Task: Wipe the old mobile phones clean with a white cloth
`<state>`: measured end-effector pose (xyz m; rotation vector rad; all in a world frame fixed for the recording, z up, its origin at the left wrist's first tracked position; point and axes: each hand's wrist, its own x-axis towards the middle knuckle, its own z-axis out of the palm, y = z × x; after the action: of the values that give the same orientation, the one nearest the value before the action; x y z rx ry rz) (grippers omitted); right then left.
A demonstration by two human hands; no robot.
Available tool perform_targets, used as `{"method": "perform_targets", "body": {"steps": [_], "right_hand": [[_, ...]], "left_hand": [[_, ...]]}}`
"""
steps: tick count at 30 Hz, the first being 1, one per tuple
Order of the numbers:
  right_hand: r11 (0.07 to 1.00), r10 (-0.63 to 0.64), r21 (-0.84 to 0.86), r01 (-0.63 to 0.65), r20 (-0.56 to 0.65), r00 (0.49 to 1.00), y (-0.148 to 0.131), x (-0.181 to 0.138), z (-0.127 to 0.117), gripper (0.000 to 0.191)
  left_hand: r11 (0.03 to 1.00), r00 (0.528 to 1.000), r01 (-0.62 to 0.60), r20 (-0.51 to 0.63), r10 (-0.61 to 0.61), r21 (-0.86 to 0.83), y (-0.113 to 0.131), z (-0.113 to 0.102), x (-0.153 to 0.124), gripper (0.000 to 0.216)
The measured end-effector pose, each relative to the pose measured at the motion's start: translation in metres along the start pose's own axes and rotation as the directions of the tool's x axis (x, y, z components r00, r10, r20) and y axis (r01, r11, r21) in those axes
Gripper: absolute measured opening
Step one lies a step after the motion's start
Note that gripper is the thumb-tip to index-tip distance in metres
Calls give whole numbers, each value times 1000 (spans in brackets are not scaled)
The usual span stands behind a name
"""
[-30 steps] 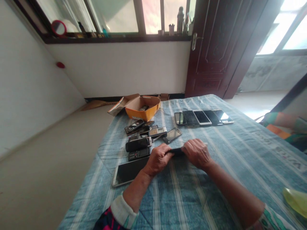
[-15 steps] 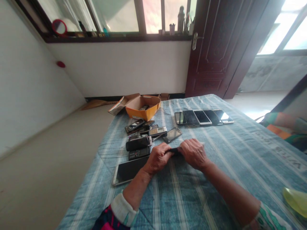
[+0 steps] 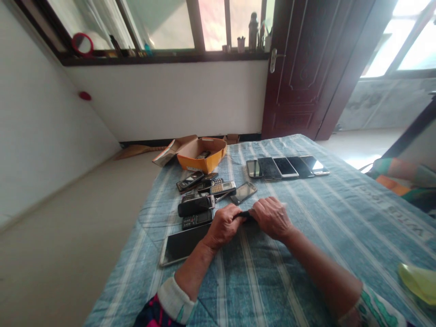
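My left hand (image 3: pixel 225 226) and my right hand (image 3: pixel 271 218) are both closed on a black phone (image 3: pixel 244 215), one at each end. Only a thin dark edge of it shows between the fingers; the rest is hidden. Something whitish peeks out by the right knuckles, too blurred to name. Beneath my left wrist lies a large white-framed phone or tablet (image 3: pixel 185 245) with a dark screen. Just beyond my hands a grey phone (image 3: pixel 244 193) lies flat on the striped blue cloth (image 3: pixel 306 254).
Left of my hands sits a loose pile of old phones (image 3: pixel 195 205). An open orange cardboard box (image 3: pixel 202 163) stands behind it. Several smartphones (image 3: pixel 286 167) lie in a row at the back right. A yellow-green object (image 3: pixel 417 284) rests at the right edge.
The view has shifted slightly. Both hands keep their grip on the black phone, and the right hand has moved a little toward the left one.
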<state>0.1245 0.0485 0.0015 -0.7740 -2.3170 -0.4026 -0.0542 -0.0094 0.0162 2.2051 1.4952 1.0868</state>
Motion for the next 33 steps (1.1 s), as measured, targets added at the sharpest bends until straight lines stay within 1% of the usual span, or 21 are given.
{"method": "perform_targets", "body": {"steps": [1, 4, 6, 9, 10, 13, 15, 18, 20, 23, 25, 26, 27, 28, 29, 30, 31, 32, 33], "right_hand": [[1000, -5, -1, 5, 5, 1000, 8, -3, -2, 32], [999, 40, -35, -40, -13, 999, 26, -13, -7, 34], [994, 84, -62, -86, -30, 996, 26, -16, -9, 34], [986, 144, -81, -148, -53, 988, 6, -9, -7, 32], [987, 140, -71, -143, -47, 989, -3, -5, -5, 31], [996, 87, -35, -88, -14, 996, -24, 7, 0, 31], [999, 40, -12, -40, 5, 999, -26, 10, 2, 30], [1000, -15, 8, 14, 29, 999, -8, 4, 0, 31], [1000, -4, 2, 4, 26, 1000, 9, -5, -2, 32], [998, 59, 16, -59, 25, 998, 32, -16, -6, 35], [982, 168, 80, -169, 23, 986, 41, -21, -9, 37], [955, 259, 145, -260, 21, 966, 44, -23, -10, 38], [892, 383, 252, -376, 19, 923, 46, -24, -12, 38], [787, 515, 379, -486, 29, 857, 48, -25, -14, 38], [661, 629, 493, -566, 48, 776, 49, -24, -16, 39], [519, 720, 599, -610, 77, 689, 49, -24, -18, 41], [368, 790, 696, -617, 116, 602, 49, -23, -20, 42], [212, 836, 779, -590, 168, 522, 49, -21, -22, 43], [57, 857, 842, -536, 234, 459, 49, -20, -24, 44]], "left_hand": [[1000, 1000, 3, 1, -3, 3, 0, 0, 0, 11], [1000, 1000, 15, -1, -15, 7, 0, 0, 1, 11], [1000, 1000, 18, -3, -18, 12, 0, 1, 1, 11], [1000, 1000, 17, -2, -17, 25, 0, 1, 1, 11], [1000, 1000, 14, 0, -14, 25, 1, 1, 0, 12], [1000, 1000, -4, 4, 4, -4, 2, 0, 0, 14], [1000, 1000, -7, 5, 7, -26, 2, 0, -1, 13], [1000, 1000, 6, 12, -6, -29, 0, 0, -1, 11], [1000, 1000, 15, 15, -14, -11, -2, 1, -1, 10], [1000, 1000, 21, 2, -21, 7, -1, 1, 0, 11], [1000, 1000, 21, -7, -21, 5, 0, 0, 1, 12], [1000, 1000, 20, -8, -20, 3, 1, 0, 1, 12], [1000, 1000, 18, -8, -18, 3, 2, -1, 1, 12], [1000, 1000, 17, -8, -17, 4, 2, -1, 1, 13], [1000, 1000, 17, -8, -17, 8, 3, -1, 1, 13], [1000, 1000, 18, -8, -18, 12, 3, -2, 1, 14], [1000, 1000, 21, -9, -21, 18, 2, -2, 1, 14], [999, 1000, 26, -9, -26, 23, 2, -2, 1, 15], [999, 999, 32, -8, -32, 27, 2, -2, 1, 15]]}}
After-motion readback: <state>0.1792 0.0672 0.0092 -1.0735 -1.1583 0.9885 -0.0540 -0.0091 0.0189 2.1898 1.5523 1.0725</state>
